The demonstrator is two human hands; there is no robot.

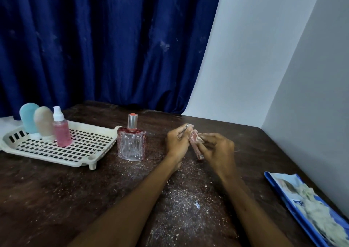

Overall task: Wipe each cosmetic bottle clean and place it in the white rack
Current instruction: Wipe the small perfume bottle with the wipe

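My left hand (177,142) grips the upper end of a slim pink tube bottle (196,148) held above the table. Against the tube's side my right hand (217,152) pinches a small white wipe (199,137). A clear glass perfume bottle (131,142) with a silver and red cap stands on the table left of my hands. The white rack (62,152) lies at the left; a blue tube (29,118), a beige tube (44,123) and a pink spray bottle (61,131) stand at its back left.
The dark wooden table (75,199) is strewn with pale dust and crumbs. A blue packet of wipes (309,207) lies at the right edge. A blue curtain hangs behind and a white wall rises on the right.
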